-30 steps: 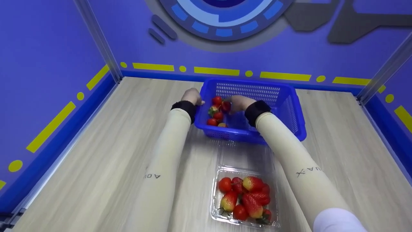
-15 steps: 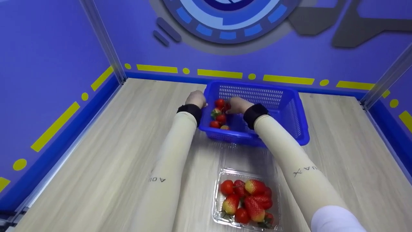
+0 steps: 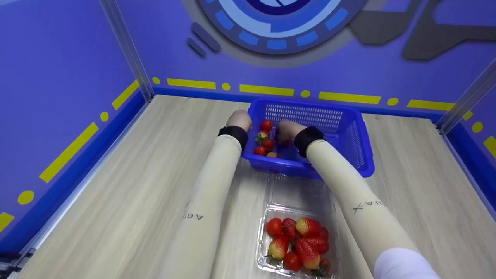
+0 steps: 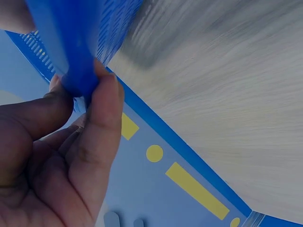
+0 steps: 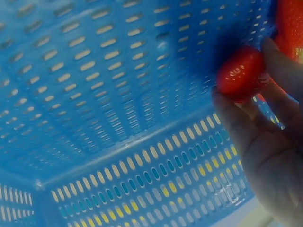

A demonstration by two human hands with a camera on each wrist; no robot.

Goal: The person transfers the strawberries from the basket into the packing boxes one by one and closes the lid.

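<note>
Along the far left, blue side wall [image 3: 66, 77] with yellow dashes and dots, meeting pale wooden table [image 3: 128, 193] at its foot. Next, running up from the bottom edge, cream left sleeve [image 3: 205, 193], marked with small dark letters and topped by black left wristband [image 3: 234, 136].

Beyond that, left hand [image 3: 239, 119] at the left end of blue basket [image 3: 286, 166], with the rim pinched between thumb and fingers, as clear from the left wrist view. Just inside that rim, loose row from back to front: round tomato [image 3: 266, 124], leafy strawberry [image 3: 262, 136], more red fruit [image 3: 267, 144], and near the front wall pale-tipped strawberry [image 3: 272, 155].

Nearer, in front of the basket, clear plastic box [image 3: 262, 237], opened lid [image 3: 298, 190] folded back towards the basket, and inside the box heaped strawberries and tomatoes [image 3: 300, 244].

Farther right, down inside the basket, right hand [image 3: 288, 130], grasping small red tomato [image 5: 240, 73] between thumb and fingertips. Just past the thumb, large strawberry [image 5: 289, 28]. Cannot tell whether the held tomato touches the basket floor.

Then black right wristband [image 3: 308, 139], cream right sleeve [image 3: 352, 193] slanting down to white cuff [image 3: 405, 264].
</note>
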